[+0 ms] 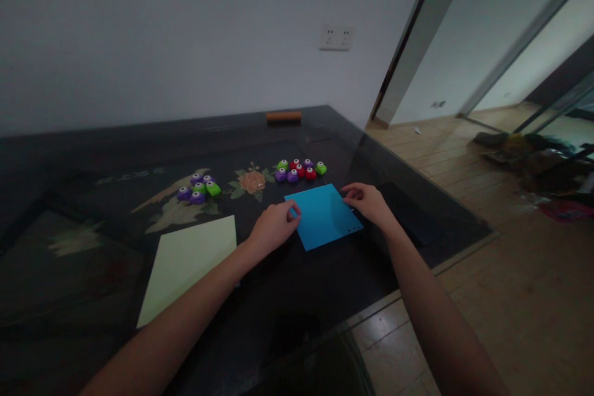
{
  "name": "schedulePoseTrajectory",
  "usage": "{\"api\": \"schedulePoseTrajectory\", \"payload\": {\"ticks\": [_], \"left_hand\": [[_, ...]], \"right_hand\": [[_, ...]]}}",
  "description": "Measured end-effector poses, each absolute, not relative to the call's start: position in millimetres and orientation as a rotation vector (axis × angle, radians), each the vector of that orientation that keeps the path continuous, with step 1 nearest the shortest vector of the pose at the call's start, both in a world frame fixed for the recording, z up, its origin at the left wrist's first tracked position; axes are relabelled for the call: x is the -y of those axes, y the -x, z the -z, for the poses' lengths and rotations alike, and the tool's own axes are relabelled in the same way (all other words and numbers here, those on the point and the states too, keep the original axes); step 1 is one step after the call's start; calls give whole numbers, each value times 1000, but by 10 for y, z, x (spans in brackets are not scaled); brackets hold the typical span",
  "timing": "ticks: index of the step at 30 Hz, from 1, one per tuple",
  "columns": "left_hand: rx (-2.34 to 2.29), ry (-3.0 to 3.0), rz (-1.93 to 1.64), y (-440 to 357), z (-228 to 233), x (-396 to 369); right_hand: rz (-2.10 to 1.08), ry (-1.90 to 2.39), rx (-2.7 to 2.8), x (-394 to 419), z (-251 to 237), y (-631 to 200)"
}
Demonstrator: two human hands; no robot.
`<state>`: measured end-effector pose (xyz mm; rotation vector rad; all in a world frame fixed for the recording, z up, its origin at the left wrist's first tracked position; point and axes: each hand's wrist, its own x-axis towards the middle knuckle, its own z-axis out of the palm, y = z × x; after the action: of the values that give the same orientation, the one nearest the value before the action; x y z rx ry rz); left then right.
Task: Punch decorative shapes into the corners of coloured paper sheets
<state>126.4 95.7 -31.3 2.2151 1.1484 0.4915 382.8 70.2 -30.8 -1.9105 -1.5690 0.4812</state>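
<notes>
A blue sheet of paper [325, 216] lies on the dark table, with a few small dark marks by its near right edge. At its left edge my left hand [275, 224] is closed, thumb and fingers pinching the side. My right hand [364, 201] pinches the opposite edge, fingertips together at the far right part. Just beyond the sheet is a cluster of small red, purple and green blocks [299, 170], each with a white eye-like dot. A pale yellow sheet [192, 260] lies to the left, partly covered by my left forearm.
A second group of purple and green blocks [198, 190] sits behind the yellow sheet. An orange-brown bar-like object [283, 117] lies at the table's far edge by the wall. A flat dark object [406, 213] rests right of my right hand. The table's right edge [413, 176] drops to the floor.
</notes>
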Motion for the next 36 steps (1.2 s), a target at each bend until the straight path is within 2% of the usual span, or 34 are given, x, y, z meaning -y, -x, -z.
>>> {"api": "schedulePoseTrajectory", "payload": {"ticks": [7,10,17,24,36], "left_hand": [[-1145,-2337,-465,-1295,282,-875],[-1045,-2495,-534,-1366,222,-724],[-885,-2691,-435,-1489,224,-436],[-901,-2710,-359,-1475,299,-437],[-899,-2675,-380,-1477,312,-427]], "right_hand": [[-476,1906,1603,-714,351,-3836],[-402,1889,1637,-745,367,-3807],[-223,1775,1886,-1035,359,-3539],[-155,1864,2069,-1267,318,-3272],[-176,1858,2064,-1238,357,-3186]]}}
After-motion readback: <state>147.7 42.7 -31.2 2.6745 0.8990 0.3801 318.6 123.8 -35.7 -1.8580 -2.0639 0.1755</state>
